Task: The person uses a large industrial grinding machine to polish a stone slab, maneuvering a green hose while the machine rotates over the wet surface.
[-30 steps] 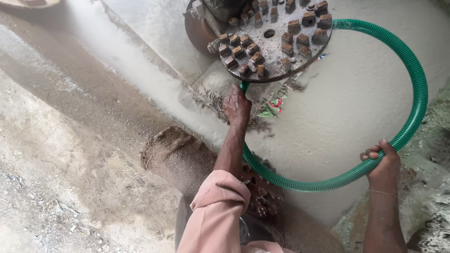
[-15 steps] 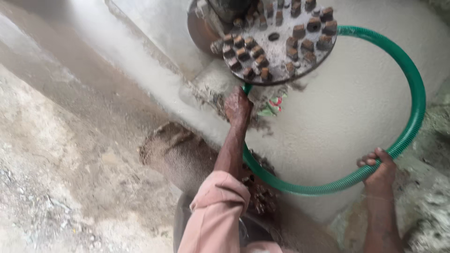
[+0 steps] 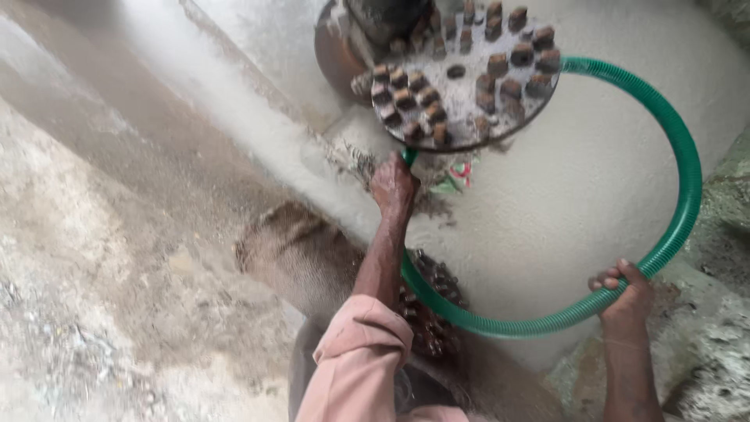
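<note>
Head view. The hose [image 3: 687, 195] is a green ribbed tube bent into a wide loop. It runs from under the disc [image 3: 469, 86] at the far centre, curves out to the right, returns along the near side, and passes back toward the centre.

Left hand [image 3: 393, 186]: grip closed around the hose end just below the near rim of the disc. The fingers wrap the tube, and the end itself is hidden by the hand. The forearm runs from the near centre up to this point, with a pink sleeve [image 3: 359, 363] at the near edge.

Right hand [image 3: 625, 293]: grip closed around the hose on the near right part of the loop, fingers curled over the top of the tube.

The disc is round and grey, tilted, and studded with brown blocks [image 3: 406, 98] set in rows across its face. A dark housing sits at its far side.

The loop lies over a pale, wet slab [image 3: 594, 180]. Small scraps of green and red debris [image 3: 461, 178] lie just right of the left hand. Rough concrete floor [image 3: 117, 273] fills the left. A second studded part [image 3: 426, 312] shows dimly at the near centre, partly hidden by the left arm.
</note>
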